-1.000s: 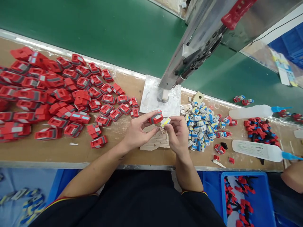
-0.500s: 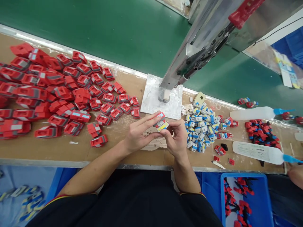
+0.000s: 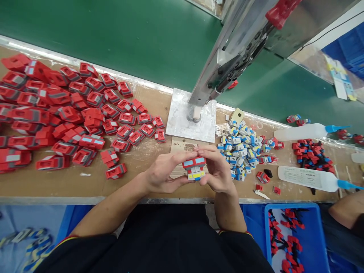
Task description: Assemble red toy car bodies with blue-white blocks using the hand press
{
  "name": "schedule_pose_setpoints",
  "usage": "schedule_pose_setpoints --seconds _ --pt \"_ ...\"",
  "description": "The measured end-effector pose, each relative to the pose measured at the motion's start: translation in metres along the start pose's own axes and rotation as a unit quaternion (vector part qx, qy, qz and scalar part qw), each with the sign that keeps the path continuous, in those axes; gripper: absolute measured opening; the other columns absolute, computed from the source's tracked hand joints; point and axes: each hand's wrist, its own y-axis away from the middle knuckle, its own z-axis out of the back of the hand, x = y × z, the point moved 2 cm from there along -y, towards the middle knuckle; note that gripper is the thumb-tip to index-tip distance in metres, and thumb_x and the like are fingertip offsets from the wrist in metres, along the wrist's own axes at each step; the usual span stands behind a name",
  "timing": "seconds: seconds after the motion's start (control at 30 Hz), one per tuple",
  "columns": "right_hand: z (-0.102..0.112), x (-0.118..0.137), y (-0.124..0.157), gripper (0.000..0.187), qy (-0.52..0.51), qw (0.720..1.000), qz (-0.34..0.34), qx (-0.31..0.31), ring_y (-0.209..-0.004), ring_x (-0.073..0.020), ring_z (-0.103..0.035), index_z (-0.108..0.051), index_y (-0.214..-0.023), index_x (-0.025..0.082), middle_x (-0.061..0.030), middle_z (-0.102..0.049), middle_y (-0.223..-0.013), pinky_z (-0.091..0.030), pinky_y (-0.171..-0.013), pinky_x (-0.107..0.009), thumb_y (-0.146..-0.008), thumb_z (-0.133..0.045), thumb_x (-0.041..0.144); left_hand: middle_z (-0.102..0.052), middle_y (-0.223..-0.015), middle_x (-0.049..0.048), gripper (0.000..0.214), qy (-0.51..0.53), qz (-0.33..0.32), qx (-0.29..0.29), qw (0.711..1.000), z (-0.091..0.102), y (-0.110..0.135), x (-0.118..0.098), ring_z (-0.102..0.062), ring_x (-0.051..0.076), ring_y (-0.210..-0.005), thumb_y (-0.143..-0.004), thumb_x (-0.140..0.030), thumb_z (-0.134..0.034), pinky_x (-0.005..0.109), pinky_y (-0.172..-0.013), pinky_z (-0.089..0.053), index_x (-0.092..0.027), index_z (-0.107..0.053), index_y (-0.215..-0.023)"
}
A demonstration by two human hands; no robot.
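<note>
Between my hands, a small toy vehicle (image 3: 194,168) faces me, with a red cab, two pale blue windows and a grey and yellow front. My left hand (image 3: 168,171) grips its left side, and my right hand (image 3: 218,170) wraps round its right side. Fingers of both hands meet over its top, so its far side is hidden. Left of my hands lie many red toy bodies (image 3: 91,141) with grey trim. Close to my right hand is a heap of small white, blue and yellow parts (image 3: 240,149).
A toggle press (image 3: 210,72) with a red handle rises from a metal plate (image 3: 179,127) beyond my hands. Two glue bottles (image 3: 308,178) lie right, around a heap of red and black parts (image 3: 313,158). Below is a blue bin (image 3: 313,242). Another person's arm (image 3: 348,208) shows right.
The toy has turned to face me squarely and come slightly nearer. My right hand has moved from pinching its front corner to gripping its side and top. A red piece now shows behind the press.
</note>
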Motion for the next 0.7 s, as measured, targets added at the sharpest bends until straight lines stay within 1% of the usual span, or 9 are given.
schedule_pose_setpoints --seconds 0.13,0.23,0.3,0.37,0.43,0.5,0.57,0.6,0.7 --pt "-0.003 0.000 -0.006 0.059 -0.011 1.000 -0.009 -0.012 -0.123 -0.0306 -0.072 -0.067 -0.136 0.035 -0.0103 -0.074 -0.129 -0.064 -0.104 -0.049 -0.091 -0.074 0.071 -0.079 -0.135 0.0157 0.070 0.002 0.010 -0.004 1.000 0.002 0.001 0.003 -0.080 0.027 -0.123 -0.101 -0.033 -0.076 0.033 -0.103 -0.067 -0.023 -0.048 -0.164" --pt "-0.003 -0.001 -0.014 0.057 -0.006 1.000 0.006 -0.016 -0.122 -0.0296 -0.072 -0.067 -0.137 0.034 -0.0106 -0.074 -0.128 -0.063 -0.103 -0.048 -0.093 -0.072 0.070 -0.077 -0.139 0.0155 0.072 0.040 0.053 -0.021 0.998 0.001 0.003 0.011 -0.080 0.027 -0.122 -0.097 -0.031 -0.081 0.032 -0.103 -0.066 -0.025 -0.052 -0.163" --pt "-0.005 -0.002 -0.019 0.056 -0.009 1.000 0.012 -0.020 -0.121 -0.0282 -0.072 -0.067 -0.138 0.034 -0.0102 -0.074 -0.129 -0.063 -0.100 -0.045 -0.094 -0.073 0.068 -0.076 -0.141 0.0161 0.080 0.076 0.076 -0.030 0.994 -0.001 0.005 0.015 -0.080 0.028 -0.121 -0.090 -0.036 -0.089 0.034 -0.104 -0.066 -0.026 -0.054 -0.161" --pt "-0.010 -0.005 -0.021 0.055 -0.021 0.999 0.014 -0.025 -0.120 -0.0273 -0.072 -0.066 -0.138 0.034 -0.0098 -0.073 -0.130 -0.063 -0.096 -0.042 -0.094 -0.074 0.067 -0.078 -0.137 0.0160 0.084 0.093 0.093 -0.048 0.990 -0.003 0.005 0.018 -0.081 0.029 -0.118 -0.083 -0.042 -0.095 0.036 -0.103 -0.067 -0.025 -0.059 -0.157" --pt "-0.015 -0.008 -0.021 0.056 -0.030 0.999 0.007 -0.029 -0.120 -0.0268 -0.071 -0.067 -0.136 0.033 -0.0095 -0.073 -0.129 -0.063 -0.094 -0.041 -0.094 -0.073 0.068 -0.081 -0.129 0.0147 0.076 0.100 0.109 -0.074 0.986 -0.004 0.005 0.019 -0.083 0.027 -0.111 -0.083 -0.043 -0.095 0.033 -0.097 -0.068 -0.024 -0.066 -0.150" --pt "-0.016 -0.010 -0.022 0.058 -0.032 0.999 -0.002 -0.023 -0.119 -0.0262 -0.071 -0.066 -0.137 0.033 -0.0095 -0.072 -0.129 -0.063 -0.092 -0.040 -0.093 -0.073 0.070 -0.083 -0.123 0.0134 0.064 0.121 0.126 -0.095 0.980 -0.004 0.004 0.020 -0.083 0.024 -0.106 -0.085 -0.040 -0.094 0.030 -0.093 -0.068 -0.022 -0.072 -0.143" --pt "-0.007 -0.007 -0.026 0.057 -0.026 0.999 -0.004 -0.027 -0.112 -0.0239 -0.070 -0.064 -0.139 0.033 -0.0094 -0.069 -0.133 -0.063 -0.084 -0.037 -0.095 -0.071 0.070 -0.084 -0.121 0.0135 0.061 0.155 0.151 -0.110 0.970 -0.003 0.002 0.021 -0.083 0.024 -0.105 -0.081 -0.036 -0.097 0.029 -0.093 -0.068 -0.020 -0.075 -0.136" --pt "0.002 -0.005 -0.029 0.055 -0.016 0.999 0.001 -0.045 -0.108 -0.0225 -0.070 -0.064 -0.138 0.034 -0.0091 -0.067 -0.134 -0.063 -0.079 -0.035 -0.097 -0.069 0.069 -0.084 -0.119 0.0135 0.060 0.172 0.168 -0.121 0.963 -0.002 0.002 0.022 -0.083 0.024 -0.103 -0.078 -0.035 -0.099 0.030 -0.092 -0.068 -0.019 -0.076 -0.132" --pt "0.040 0.005 -0.042 0.040 0.040 0.985 0.021 -0.167 -0.096 -0.0192 -0.067 -0.067 -0.126 0.032 -0.0074 -0.065 -0.125 -0.059 -0.071 -0.033 -0.099 -0.070 0.061 -0.085 -0.112 0.0122 0.056 0.222 0.226 -0.171 0.933 0.003 0.000 0.028 -0.084 0.023 -0.095 -0.075 -0.033 -0.101 0.029 -0.086 -0.069 -0.019 -0.078 -0.125"
